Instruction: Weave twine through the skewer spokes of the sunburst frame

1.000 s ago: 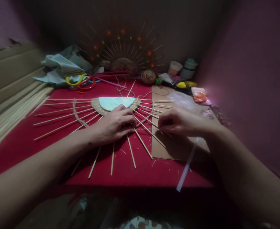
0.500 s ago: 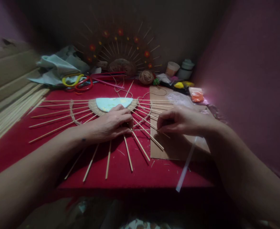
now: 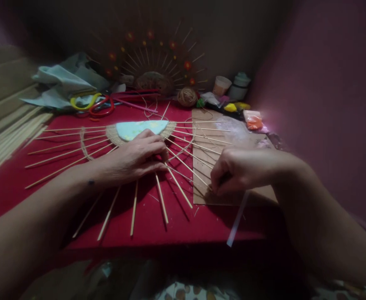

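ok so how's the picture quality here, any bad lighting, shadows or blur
Head view: dim overall, the back wall nearly black; head view: a dark shadow falls on the cardboard below the right hand; head view: a pinkish glow sits beside the orange packet; head view: the flowered decoration at the back looks faint and soft.

Red-covered table [image 3: 198,231], fan of pale sticks [image 3: 139,130], cardboard sheet [image 3: 220,200], twine ball [image 3: 187,97] at back

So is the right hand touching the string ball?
Apart: the head view shows sticks and cardboard in the gap between the right hand and string ball.
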Demonstrator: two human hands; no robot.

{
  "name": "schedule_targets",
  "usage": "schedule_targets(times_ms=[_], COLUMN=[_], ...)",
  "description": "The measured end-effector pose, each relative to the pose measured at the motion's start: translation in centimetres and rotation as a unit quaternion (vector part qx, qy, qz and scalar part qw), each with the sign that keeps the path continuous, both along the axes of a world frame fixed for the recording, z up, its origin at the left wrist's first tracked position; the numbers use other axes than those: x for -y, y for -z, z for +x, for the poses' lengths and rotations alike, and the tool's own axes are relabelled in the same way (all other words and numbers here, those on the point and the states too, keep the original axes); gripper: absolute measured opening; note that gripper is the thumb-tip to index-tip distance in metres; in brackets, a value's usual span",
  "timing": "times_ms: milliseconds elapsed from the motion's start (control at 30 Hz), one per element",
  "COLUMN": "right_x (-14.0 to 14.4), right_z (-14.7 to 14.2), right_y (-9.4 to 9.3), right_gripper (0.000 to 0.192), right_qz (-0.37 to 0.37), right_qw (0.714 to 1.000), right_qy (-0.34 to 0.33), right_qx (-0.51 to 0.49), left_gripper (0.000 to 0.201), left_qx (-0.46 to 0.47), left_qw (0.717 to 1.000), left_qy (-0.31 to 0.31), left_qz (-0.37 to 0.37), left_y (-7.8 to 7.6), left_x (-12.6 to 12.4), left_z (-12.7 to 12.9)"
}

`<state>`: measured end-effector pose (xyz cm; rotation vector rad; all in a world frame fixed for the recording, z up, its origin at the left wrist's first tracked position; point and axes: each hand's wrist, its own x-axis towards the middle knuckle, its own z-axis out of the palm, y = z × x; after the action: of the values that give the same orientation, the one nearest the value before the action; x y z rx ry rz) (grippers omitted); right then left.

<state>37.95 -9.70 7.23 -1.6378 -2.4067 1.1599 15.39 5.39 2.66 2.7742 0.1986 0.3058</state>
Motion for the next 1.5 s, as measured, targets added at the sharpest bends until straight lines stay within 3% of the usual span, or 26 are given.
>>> schedule_targets(times_ms=[167, 300, 367, 433, 533, 667, 800, 1000, 1267, 1500], right_x=[0.2, 0.2, -0.2, -0.8, -2.1, -3.3, -3.9, -4.0, -4.1, -3.9], right_z=[-0.3, -0.1, 0.2, 0.6, 1.3, 1.5, 1.1, 1.1, 1.1, 0.9], right_y=[-0.6, -0.9, -0.6, 0.2, 1.9, 4.0, 5.1, 5.6, 5.8, 5.3], right_gripper=[0.015, 0.015, 0.015, 0.016, 0.017, 0.017, 0.021, 0.023, 0.025, 0.023], right_qz=[0.026, 0.124, 0.227, 0.340, 0.422, 0.420, 0.368, 0.336, 0.338, 0.322], right_qw=[0.998, 0.989, 0.966, 0.919, 0.871, 0.859, 0.858, 0.865, 0.864, 0.875], right_qy=[0.015, 0.026, 0.078, 0.150, 0.206, 0.231, 0.263, 0.279, 0.272, 0.271], right_qx=[0.058, 0.072, 0.099, 0.131, 0.145, 0.178, 0.245, 0.245, 0.256, 0.238], left_gripper=[0.024, 0.022, 0.021, 0.020, 0.020, 0.018, 0.018, 0.019, 0.020, 0.028], left_qx=[0.005, -0.003, -0.011, -0.016, -0.020, -0.032, -0.054, -0.086, -0.155, -0.189], left_qw=[1.000, 1.000, 1.000, 1.000, 1.000, 0.999, 0.998, 0.995, 0.983, 0.959], left_qy=[0.004, 0.008, 0.013, 0.015, 0.014, 0.018, 0.018, -0.036, -0.089, -0.187], left_qz=[-0.006, -0.001, -0.005, -0.011, -0.014, -0.014, -0.020, -0.038, 0.042, 0.100], left_y=[0.1, 0.5, 0.7, 0.8, 0.7, 0.4, 0.2, -0.4, -2.7, -0.9], left_x=[-0.1, -0.2, -0.2, -0.1, 0.1, 0.3, 0.3, 0.6, 2.1, 3.3], left_z=[-0.2, -0.1, 0.0, 0.1, 0.1, 0.0, 0.0, 0.4, 3.2, 5.8])
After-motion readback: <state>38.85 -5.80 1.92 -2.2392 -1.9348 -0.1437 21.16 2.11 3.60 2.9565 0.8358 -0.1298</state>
